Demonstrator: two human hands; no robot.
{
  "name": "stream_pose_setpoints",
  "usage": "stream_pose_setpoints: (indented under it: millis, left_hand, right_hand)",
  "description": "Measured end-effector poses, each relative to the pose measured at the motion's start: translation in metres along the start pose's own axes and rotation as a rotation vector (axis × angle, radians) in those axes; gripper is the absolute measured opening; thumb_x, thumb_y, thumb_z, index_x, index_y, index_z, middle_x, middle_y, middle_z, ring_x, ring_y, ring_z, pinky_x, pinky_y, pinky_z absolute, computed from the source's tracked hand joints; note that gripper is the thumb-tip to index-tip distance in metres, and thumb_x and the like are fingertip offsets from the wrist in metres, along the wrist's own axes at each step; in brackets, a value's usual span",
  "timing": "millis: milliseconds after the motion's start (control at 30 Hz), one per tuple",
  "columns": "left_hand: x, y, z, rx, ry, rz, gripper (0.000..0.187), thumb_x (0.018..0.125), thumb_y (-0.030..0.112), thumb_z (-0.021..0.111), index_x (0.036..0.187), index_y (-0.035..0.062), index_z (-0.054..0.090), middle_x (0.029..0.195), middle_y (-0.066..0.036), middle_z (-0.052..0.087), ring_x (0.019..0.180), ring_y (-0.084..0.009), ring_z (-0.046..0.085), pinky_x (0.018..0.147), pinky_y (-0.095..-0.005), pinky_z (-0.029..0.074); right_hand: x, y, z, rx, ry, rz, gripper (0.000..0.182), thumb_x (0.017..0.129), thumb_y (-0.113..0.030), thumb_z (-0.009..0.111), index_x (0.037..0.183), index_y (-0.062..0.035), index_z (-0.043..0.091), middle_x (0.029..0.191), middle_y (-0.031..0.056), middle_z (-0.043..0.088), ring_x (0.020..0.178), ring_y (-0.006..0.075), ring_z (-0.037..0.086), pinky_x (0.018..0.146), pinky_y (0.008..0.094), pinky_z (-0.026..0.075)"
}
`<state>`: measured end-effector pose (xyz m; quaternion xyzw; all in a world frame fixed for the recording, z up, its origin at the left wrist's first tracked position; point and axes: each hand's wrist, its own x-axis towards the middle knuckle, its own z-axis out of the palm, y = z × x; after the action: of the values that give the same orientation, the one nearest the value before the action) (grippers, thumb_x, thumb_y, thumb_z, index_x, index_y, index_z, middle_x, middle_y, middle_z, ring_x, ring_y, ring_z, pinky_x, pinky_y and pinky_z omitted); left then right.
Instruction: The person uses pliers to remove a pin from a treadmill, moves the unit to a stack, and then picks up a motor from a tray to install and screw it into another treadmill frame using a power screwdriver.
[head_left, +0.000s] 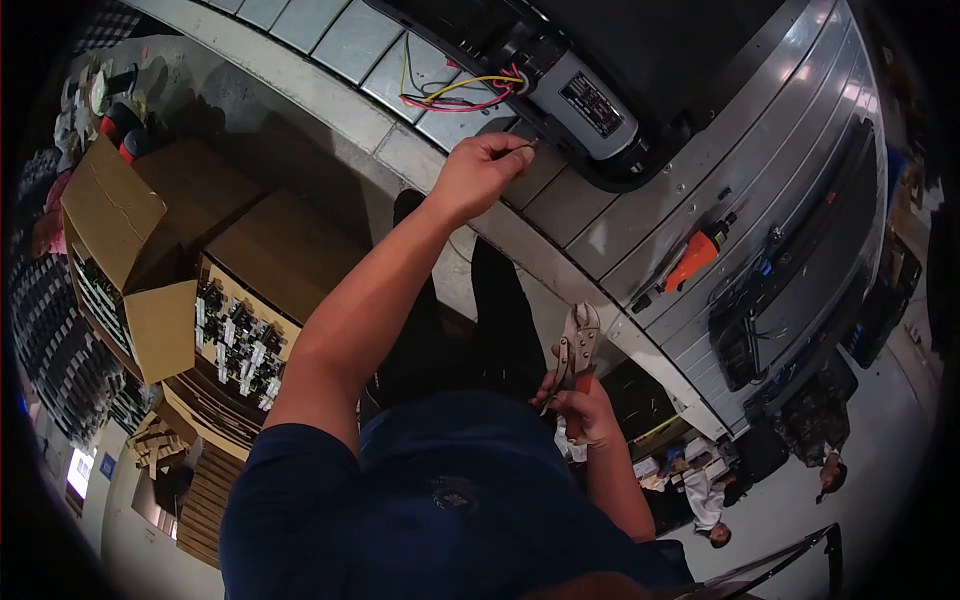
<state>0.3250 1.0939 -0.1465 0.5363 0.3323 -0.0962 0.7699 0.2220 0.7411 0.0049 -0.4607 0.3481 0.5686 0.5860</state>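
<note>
My left hand (480, 178) is closed in a pinch at the metal conveyor's near edge, with a thin dark item, too small to name, at its fingertips. Just beyond it lies a grey cylindrical motor (582, 100) with a label, set in a black frame (640, 178). Yellow, red and black wires (455, 100) run out from the motor's left end over the slats. Lower down, close to my body, my right hand (585, 408) grips metal locking pliers (580, 345) with their jaws pointing up.
An orange power tool (692, 262) lies on the slatted conveyor (625, 225), with black frame parts (800, 260) farther right. Open cardboard boxes (160, 335) of small parts stand at the left. Two people (708, 505) (815, 420) are at the lower right.
</note>
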Motion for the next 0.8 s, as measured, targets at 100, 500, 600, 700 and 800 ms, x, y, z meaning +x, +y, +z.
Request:
stream_pose_setpoints:
  millis: [100, 500, 600, 700, 800]
  left_hand:
    - [0.004, -0.003, -0.003, 0.009, -0.006, 0.044, 0.024, 0.101, 0.019, 0.072, 0.113, -0.0013, 0.076, 0.089, -0.002, 0.073, 0.083, -0.0088, 0.066, 0.078, -0.0265, 0.054]
    - [0.001, 0.021, 0.003, 0.016, -0.019, -0.102, 0.025, 0.103, 0.018, 0.07, 0.116, -0.003, 0.074, 0.088, -0.002, 0.072, 0.076, -0.0082, 0.061, 0.072, -0.0251, 0.049]
    - [0.008, 0.025, -0.002, 0.094, -0.041, -0.142, 0.027, 0.102, 0.02, 0.072, 0.116, -0.0029, 0.074, 0.09, -0.004, 0.074, 0.078, -0.0098, 0.064, 0.074, -0.0255, 0.05]
    - [0.02, 0.039, -0.017, 0.306, -0.152, -0.129, 0.027, 0.099, 0.024, 0.074, 0.112, 0.0002, 0.077, 0.095, -0.005, 0.076, 0.086, -0.012, 0.067, 0.082, -0.0279, 0.051]
    - [0.025, 0.056, -0.021, 0.478, -0.244, -0.125, 0.027, 0.097, 0.028, 0.076, 0.108, 0.0031, 0.079, 0.1, -0.004, 0.077, 0.095, -0.0137, 0.068, 0.089, -0.0304, 0.051]
  right_hand:
    - [-0.002, -0.006, -0.014, -0.02, 0.033, 0.017, 0.091, 0.079, -0.007, 0.063, 0.164, -0.0017, 0.032, 0.11, 0.0125, 0.066, 0.101, 0.0275, 0.069, 0.096, 0.0464, 0.058]
    - [0.002, -0.009, -0.027, -0.068, -0.001, 0.028, 0.085, 0.082, -0.009, 0.063, 0.163, -0.0062, 0.038, 0.109, 0.0091, 0.066, 0.098, 0.0239, 0.069, 0.093, 0.0403, 0.057]
    - [0.02, 0.0, -0.057, -0.397, -0.003, 0.148, 0.077, 0.083, -0.011, 0.064, 0.157, -0.0067, 0.046, 0.105, 0.0082, 0.066, 0.096, 0.0209, 0.068, 0.09, 0.0364, 0.056]
    - [0.033, -0.054, 0.0, -0.9, 0.032, 0.094, 0.063, 0.085, -0.017, 0.065, 0.145, -0.0034, 0.053, 0.104, 0.0123, 0.067, 0.099, 0.0247, 0.068, 0.09, 0.0371, 0.054]
    - [0.051, -0.103, 0.044, -1.162, -0.018, -0.152, 0.068, 0.086, -0.018, 0.064, 0.151, -0.0032, 0.047, 0.115, 0.0193, 0.067, 0.109, 0.0357, 0.067, 0.096, 0.0423, 0.053]
